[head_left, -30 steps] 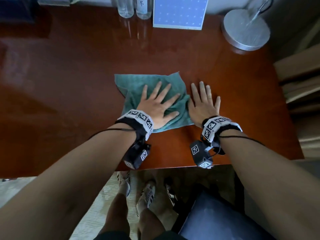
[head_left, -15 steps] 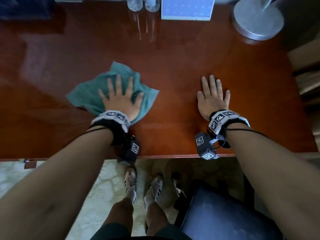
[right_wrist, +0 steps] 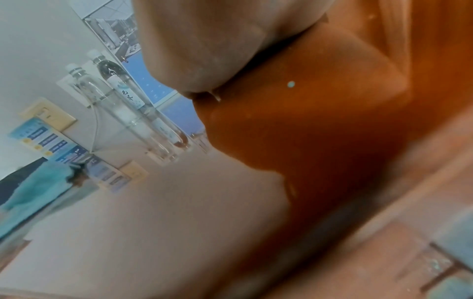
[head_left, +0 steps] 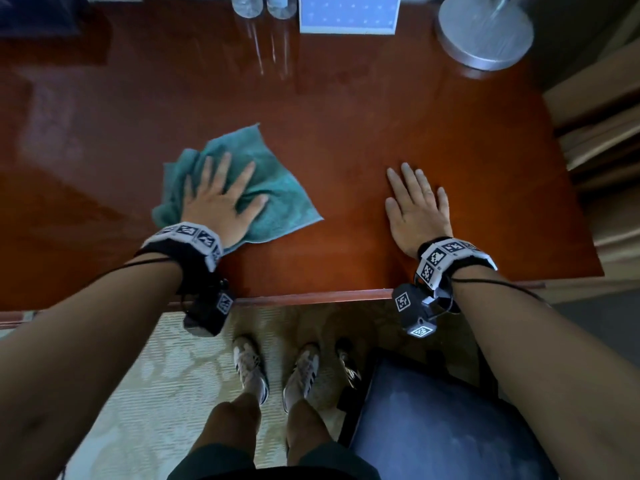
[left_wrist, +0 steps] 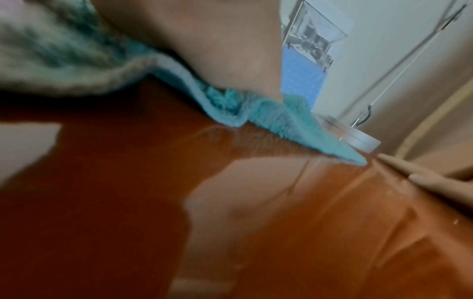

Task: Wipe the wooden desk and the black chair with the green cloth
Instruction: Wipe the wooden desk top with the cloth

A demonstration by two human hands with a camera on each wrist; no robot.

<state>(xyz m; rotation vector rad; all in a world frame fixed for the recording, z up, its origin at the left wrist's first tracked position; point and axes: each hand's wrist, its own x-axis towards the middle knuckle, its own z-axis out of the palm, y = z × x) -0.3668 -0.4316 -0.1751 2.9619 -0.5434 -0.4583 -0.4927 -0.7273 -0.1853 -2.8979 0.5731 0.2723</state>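
Non-task items along the far edge and on the floor.
Two clear plastic bottles (head_left: 265,5) stand side by side at the far edge, just left of a blue card with pale dots (head_left: 348,13); a round silver lamp base (head_left: 485,31) sits at the far right corner. In the right wrist view a pale wall plate (right_wrist: 48,117) is fixed to the wall behind the bottles. Below, two striped sneakers (head_left: 273,370) stand on a pale patterned carpet (head_left: 156,382).
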